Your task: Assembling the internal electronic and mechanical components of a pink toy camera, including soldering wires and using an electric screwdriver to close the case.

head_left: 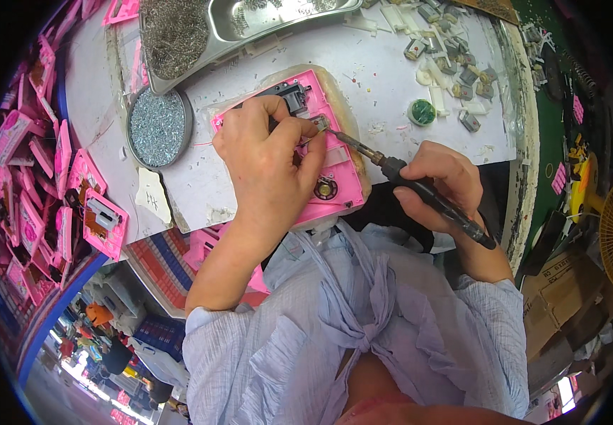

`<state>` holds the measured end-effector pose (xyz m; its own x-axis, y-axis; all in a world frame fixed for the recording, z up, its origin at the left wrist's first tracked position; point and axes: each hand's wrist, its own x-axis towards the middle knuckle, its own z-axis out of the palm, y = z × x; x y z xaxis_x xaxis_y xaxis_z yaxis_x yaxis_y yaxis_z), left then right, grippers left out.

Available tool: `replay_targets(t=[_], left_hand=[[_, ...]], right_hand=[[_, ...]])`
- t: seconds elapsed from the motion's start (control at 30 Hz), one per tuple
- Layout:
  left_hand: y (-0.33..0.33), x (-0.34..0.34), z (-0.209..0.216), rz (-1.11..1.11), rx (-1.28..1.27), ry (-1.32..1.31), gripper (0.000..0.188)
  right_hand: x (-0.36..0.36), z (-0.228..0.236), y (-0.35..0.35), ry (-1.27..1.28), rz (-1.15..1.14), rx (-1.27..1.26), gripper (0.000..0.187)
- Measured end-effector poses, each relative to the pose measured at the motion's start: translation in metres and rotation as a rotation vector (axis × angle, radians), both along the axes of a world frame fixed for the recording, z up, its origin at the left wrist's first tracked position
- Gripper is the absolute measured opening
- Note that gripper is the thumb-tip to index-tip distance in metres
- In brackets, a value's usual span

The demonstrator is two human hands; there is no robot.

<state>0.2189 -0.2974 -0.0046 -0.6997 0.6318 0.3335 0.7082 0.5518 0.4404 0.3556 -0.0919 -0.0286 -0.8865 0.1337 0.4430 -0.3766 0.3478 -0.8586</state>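
The view looks from the person's head, through the left of two wide fisheye cameras, facing steeply down over the shirt and the near edge of the desk. It sits close above the left hand and right hand, yet reaches beyond the desk's left and right edges, bending straight lines toward its dark rim.

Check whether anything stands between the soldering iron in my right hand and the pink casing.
Nothing visible blocks it: the soldering iron in your right hand has its tip over the pink casing, close beside your left hand.
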Motion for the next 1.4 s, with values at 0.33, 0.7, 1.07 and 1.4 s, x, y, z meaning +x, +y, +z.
replay_targets(t=[0.33, 0.7, 1.07, 1.4], left_hand=[[0.0, 0.0, 0.0, 0.004, -0.013, 0.019, 0.016], [-0.001, 0.002, -0.001, 0.018, -0.008, -0.009, 0.015], [-0.003, 0.003, 0.0, 0.034, 0.017, -0.071, 0.013], [0.005, 0.001, 0.0, 0.051, -0.038, 0.003, 0.012]], right_hand=[[0.004, 0.005, 0.007, -0.048, 0.001, -0.017, 0.03], [0.002, 0.012, 0.017, -0.026, -0.041, -0.003, 0.03], [-0.002, 0.01, 0.021, 0.03, -0.026, 0.007, 0.032], [-0.015, 0.006, 0.011, 0.021, -0.014, 0.019, 0.03]])
